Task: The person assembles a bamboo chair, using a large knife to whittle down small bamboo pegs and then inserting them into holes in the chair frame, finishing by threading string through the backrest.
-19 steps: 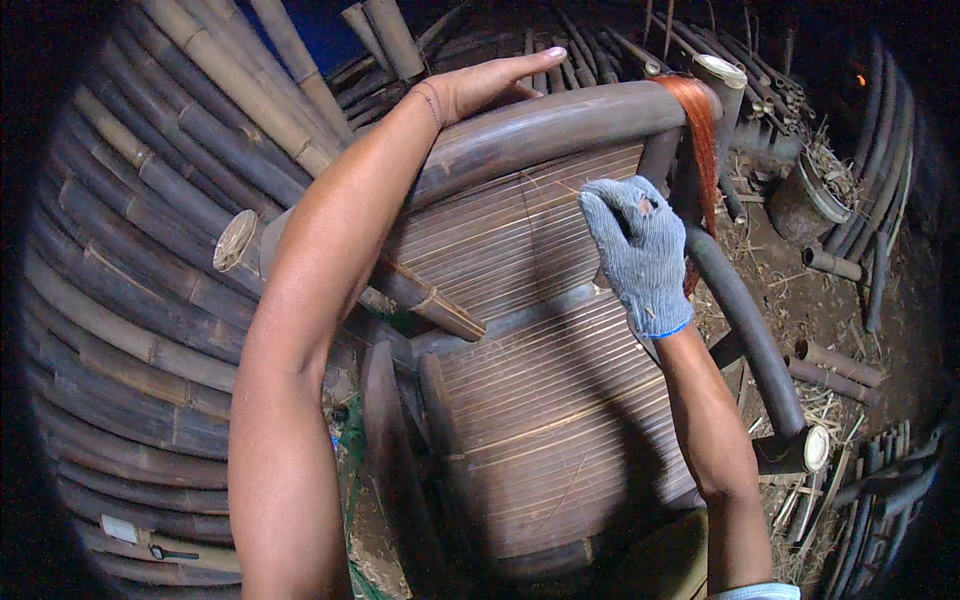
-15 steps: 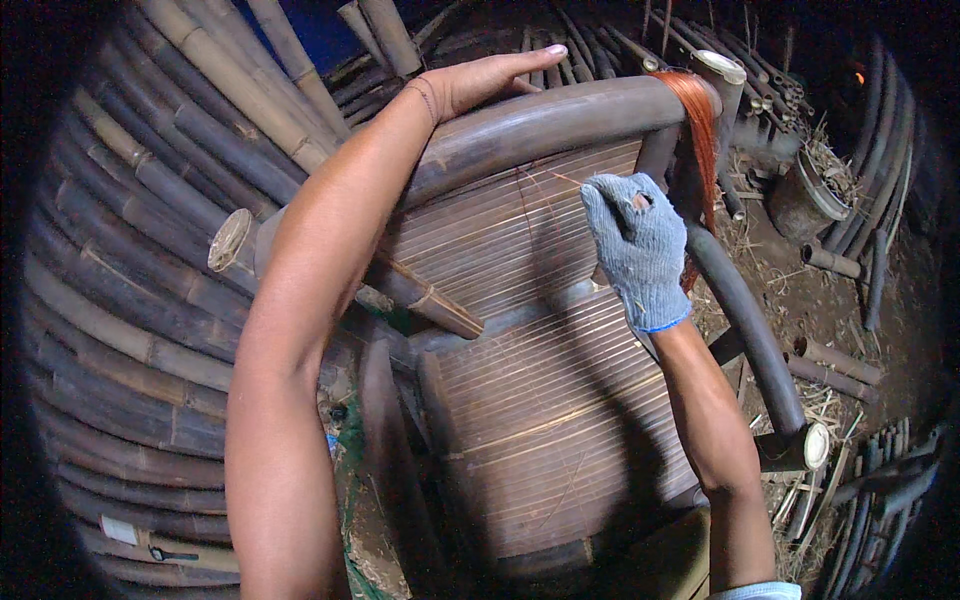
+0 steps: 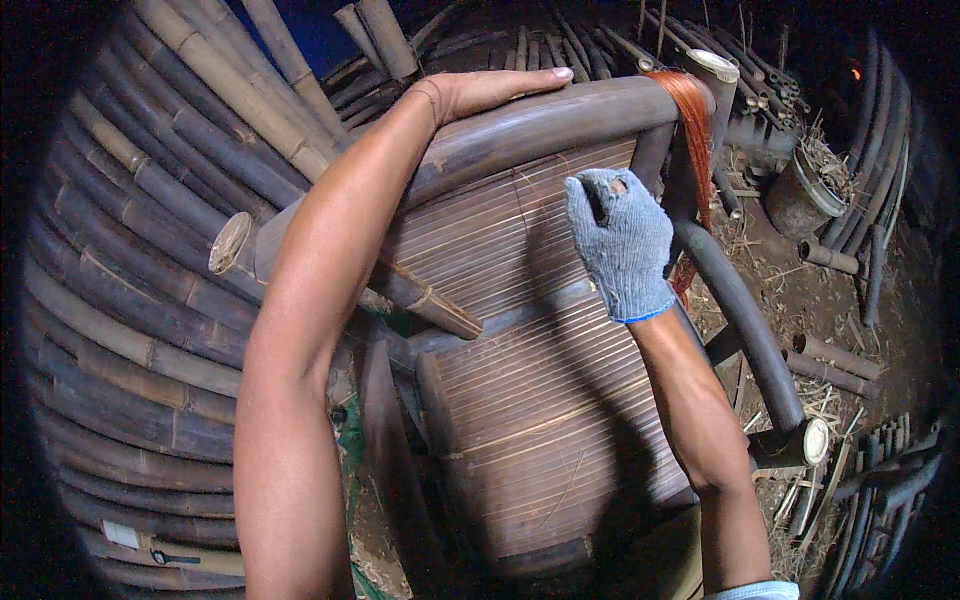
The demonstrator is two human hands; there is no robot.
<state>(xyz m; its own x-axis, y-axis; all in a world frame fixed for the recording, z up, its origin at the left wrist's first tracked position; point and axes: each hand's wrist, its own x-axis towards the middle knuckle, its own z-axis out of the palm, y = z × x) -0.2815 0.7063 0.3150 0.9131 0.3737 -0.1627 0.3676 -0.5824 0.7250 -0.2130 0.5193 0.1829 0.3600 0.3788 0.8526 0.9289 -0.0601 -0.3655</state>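
Note:
A dark bamboo chair stands in front of me, with a thick curved top rail (image 3: 540,118), a slatted back (image 3: 470,215) and a slatted seat (image 3: 530,430). My bare left hand (image 3: 490,92) lies along the top rail, thumb stretched out to the right; its other fingers are mostly hidden behind the rail. Just in front of the slatted back, my right hand (image 3: 620,240) is closed in a grey-blue knit glove with a hole. A thin reddish strand (image 3: 522,180) runs along the slats toward its pinched fingertips. Over the rail's right end hangs a bundle of orange strands (image 3: 697,130).
Dark bamboo poles (image 3: 140,330) fill the left side. The chair's curved armrest (image 3: 745,320) is at right, and a cut pole (image 3: 440,300) juts over the seat. A bucket of shavings (image 3: 808,195) and bamboo offcuts (image 3: 835,365) lie on the ground to the right.
My right hand has moved slightly left and down, still closed. My left thumb has lowered toward the rail, with the hand shifting a little to the right.

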